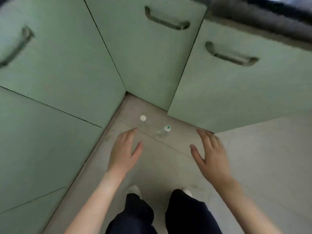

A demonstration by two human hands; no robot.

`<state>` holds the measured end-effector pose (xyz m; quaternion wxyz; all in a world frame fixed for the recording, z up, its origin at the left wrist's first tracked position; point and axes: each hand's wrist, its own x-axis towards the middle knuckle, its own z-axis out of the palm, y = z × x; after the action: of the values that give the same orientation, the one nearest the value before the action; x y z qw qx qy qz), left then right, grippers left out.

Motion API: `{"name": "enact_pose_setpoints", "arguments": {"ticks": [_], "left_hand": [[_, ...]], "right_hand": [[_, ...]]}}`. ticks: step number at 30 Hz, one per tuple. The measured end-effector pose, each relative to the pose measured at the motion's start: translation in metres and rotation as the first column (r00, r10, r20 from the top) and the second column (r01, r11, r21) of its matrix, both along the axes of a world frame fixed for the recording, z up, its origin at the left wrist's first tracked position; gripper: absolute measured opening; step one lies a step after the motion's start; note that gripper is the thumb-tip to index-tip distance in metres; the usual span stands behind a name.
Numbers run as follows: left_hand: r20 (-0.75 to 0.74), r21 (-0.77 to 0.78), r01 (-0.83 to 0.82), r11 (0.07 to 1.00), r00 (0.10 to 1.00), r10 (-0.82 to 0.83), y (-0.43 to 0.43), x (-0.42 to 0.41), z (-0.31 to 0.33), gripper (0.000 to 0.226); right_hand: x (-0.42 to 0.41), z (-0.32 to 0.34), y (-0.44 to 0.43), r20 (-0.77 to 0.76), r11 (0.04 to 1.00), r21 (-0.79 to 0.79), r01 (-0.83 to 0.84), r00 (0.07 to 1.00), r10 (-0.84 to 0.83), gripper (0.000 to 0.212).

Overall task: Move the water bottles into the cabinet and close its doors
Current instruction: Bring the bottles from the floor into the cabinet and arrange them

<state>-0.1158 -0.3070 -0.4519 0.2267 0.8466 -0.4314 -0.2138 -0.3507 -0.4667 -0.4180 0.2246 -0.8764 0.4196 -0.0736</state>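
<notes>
Two clear water bottles stand upright on the grey floor in the corner between green cabinets. One has a white cap, the other a green-and-white cap. My left hand hovers just below and left of the white-capped bottle, fingers apart, holding nothing. My right hand is spread to the right of the green-capped bottle, also empty. The right-hand cabinet door stands slightly ajar, its lower corner sticking out over the floor near my right fingertips. The door beside it looks shut.
Green cabinet fronts line the left side, with metal bar handles. A dark countertop edge runs across the top right. My legs in dark trousers and white shoes stand on the pale floor tiles below.
</notes>
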Motion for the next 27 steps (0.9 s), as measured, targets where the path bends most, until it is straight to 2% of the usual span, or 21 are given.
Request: {"name": "enact_pose_setpoints", "arguments": {"ticks": [6, 10, 13, 17, 19, 22, 24, 27], "left_hand": [[0.019, 0.082, 0.061, 0.995, 0.998, -0.062, 0.002, 0.026, -0.226, 0.067], [-0.011, 0.048, 0.051, 0.998, 0.999, -0.051, 0.002, 0.032, -0.341, 0.07], [-0.048, 0.033, 0.021, 0.999, 0.999, -0.019, 0.001, 0.037, -0.403, 0.07], [-0.089, -0.028, -0.04, 0.999, 0.995, 0.037, -0.012, 0.044, -0.425, 0.063], [-0.137, -0.075, -0.106, 0.992, 0.986, 0.095, -0.024, 0.048, -0.421, 0.064], [-0.271, -0.139, -0.242, 0.96, 0.942, 0.199, -0.043, 0.053, -0.416, 0.087], [-0.384, -0.161, -0.306, 0.938, 0.895, 0.227, -0.056, 0.057, -0.417, 0.101], [-0.44, -0.226, -0.329, 0.917, 0.874, 0.205, -0.078, 0.063, -0.425, 0.103]], "right_hand": [[0.014, -0.23, -0.008, -0.031, 0.999, 0.016, -0.05, 0.998, 0.051, 0.059], [0.021, -0.356, -0.011, -0.033, 0.999, 0.03, -0.044, 0.998, 0.045, 0.061], [0.028, -0.418, -0.011, -0.028, 0.997, 0.071, -0.015, 0.999, 0.017, 0.061], [0.038, -0.445, -0.017, 0.049, 0.993, 0.115, 0.03, 0.998, -0.035, 0.066], [0.046, -0.441, -0.018, 0.119, 0.969, 0.224, 0.102, 0.984, -0.132, 0.073], [0.058, -0.433, -0.024, 0.248, 0.911, 0.385, 0.148, 0.934, -0.256, 0.083], [0.069, -0.43, -0.029, 0.287, 0.898, 0.424, 0.115, 0.923, -0.254, 0.087], [0.083, -0.436, -0.035, 0.302, 0.895, 0.434, 0.099, 0.92, -0.248, 0.084]]}}
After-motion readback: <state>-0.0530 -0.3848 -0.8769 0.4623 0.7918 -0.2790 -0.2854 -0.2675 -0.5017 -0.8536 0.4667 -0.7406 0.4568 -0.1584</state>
